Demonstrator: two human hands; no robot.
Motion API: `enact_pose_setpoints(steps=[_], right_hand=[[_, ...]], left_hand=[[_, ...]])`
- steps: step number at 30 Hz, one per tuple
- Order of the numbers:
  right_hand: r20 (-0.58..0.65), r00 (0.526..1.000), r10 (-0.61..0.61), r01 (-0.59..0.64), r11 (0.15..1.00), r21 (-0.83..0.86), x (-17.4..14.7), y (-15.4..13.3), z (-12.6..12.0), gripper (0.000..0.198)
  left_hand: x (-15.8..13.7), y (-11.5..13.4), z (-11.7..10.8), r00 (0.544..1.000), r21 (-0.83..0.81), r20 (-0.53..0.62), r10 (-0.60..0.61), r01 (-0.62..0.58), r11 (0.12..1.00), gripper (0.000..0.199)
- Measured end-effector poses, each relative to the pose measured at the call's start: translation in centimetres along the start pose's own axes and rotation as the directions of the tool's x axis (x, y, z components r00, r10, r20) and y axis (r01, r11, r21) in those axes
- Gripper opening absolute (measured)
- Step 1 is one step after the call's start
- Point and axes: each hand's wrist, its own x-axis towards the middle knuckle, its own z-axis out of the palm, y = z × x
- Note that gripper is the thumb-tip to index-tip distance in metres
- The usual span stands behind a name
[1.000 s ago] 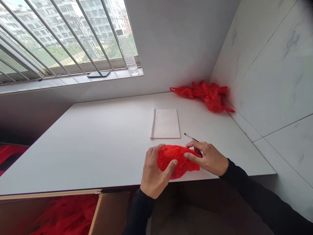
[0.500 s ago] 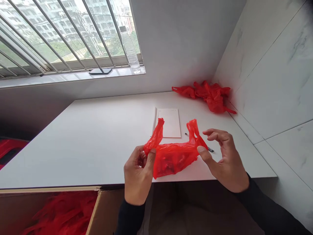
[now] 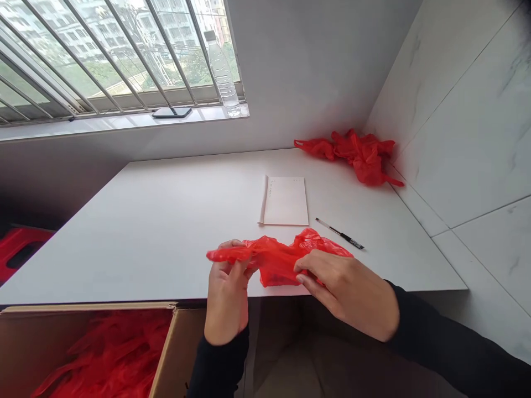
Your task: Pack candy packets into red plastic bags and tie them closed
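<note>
A thin red plastic bag (image 3: 276,260) lies crumpled at the front edge of the white table. My left hand (image 3: 227,293) grips its left side, and a handle end sticks out leftward past the fingers. At the bag's right part, my right hand (image 3: 346,290) pinches the plastic between thumb and fingers. The bag's right handle area spreads out behind that hand. Just beyond lie a black-capped pen (image 3: 340,233) and a white notepad (image 3: 286,202) with its cover rolled back at the left.
More crumpled red bags (image 3: 365,157) lie in the table's far right corner. A cardboard box (image 3: 166,337) of red plastic stands below the front edge at left. A water bottle (image 3: 224,77) and a phone (image 3: 171,113) rest on the windowsill. A red stool (image 3: 20,246) is at far left.
My right hand has moved left and closed on the bag. The bag's upright handles have been folded down, the left one now pointing left. More of the pen shows.
</note>
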Motion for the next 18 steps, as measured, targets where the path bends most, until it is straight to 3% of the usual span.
enact_pose_setpoints(steps=[3, 6, 8, 11, 14, 18], right_hand=[[0.129, 0.987, 0.091, -0.088, 0.996, -0.027, -0.4, 0.5, 1.1, 0.019], [0.159, 0.968, 0.195, -0.162, 0.966, -0.202, -0.1, 1.7, 2.1, 0.024], [0.140, 0.960, 0.244, -0.194, 0.934, -0.299, 0.5, 2.1, 2.3, 0.039], [0.184, 0.967, 0.178, -0.105, 0.932, -0.348, 2.0, 1.6, 2.6, 0.039], [0.270, 0.962, 0.050, 0.032, 0.956, -0.291, 3.6, 0.8, 3.9, 0.036], [0.294, 0.956, 0.018, 0.047, 0.976, -0.213, 4.1, 1.2, 5.9, 0.033]], left_hand=[[-0.1, 0.5, -0.3, 0.991, -0.117, 0.072, -0.110, 0.117, 0.986, 0.038], [-0.3, 0.6, -0.4, 0.987, -0.005, 0.066, -0.147, 0.148, 0.989, 0.045], [-0.6, 0.4, -0.4, 0.987, 0.141, 0.073, -0.142, 0.131, 0.981, 0.037], [-0.9, 0.0, -0.2, 0.985, 0.247, 0.125, -0.117, 0.083, 0.966, 0.020], [-0.9, 0.0, 0.4, 0.994, 0.141, 0.060, -0.090, 0.081, 0.987, 0.016], [-1.0, 0.4, 1.0, 0.998, 0.022, -0.035, -0.056, 0.057, 0.998, 0.024]])
